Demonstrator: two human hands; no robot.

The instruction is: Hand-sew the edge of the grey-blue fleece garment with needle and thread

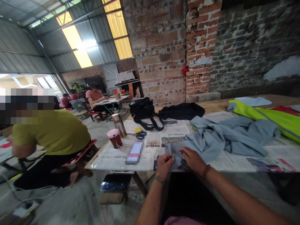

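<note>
A large piece of grey-blue cloth [211, 136] lies crumpled across the newspaper-covered table, and one end of it reaches the front edge before me. My left hand [165, 162] pinches that end, fingers closed on the fabric. Just to the right, my right hand [193, 158] has its thumb and fingers curled onto the same cloth. The fingertips and any small item between them are too small to make out. Left of my hands lies a phone [134, 153], its screen blurred.
Beyond the phone are a pink-lidded cup [114, 139], a steel flask [119, 125], dark-handled scissors [141, 135] and a black bag [142, 111]. Dark cloth [181, 111] and a yellow-green vest [262, 117] lie farther back. A stool [114, 184] stands below; a person [52, 132] sits at left.
</note>
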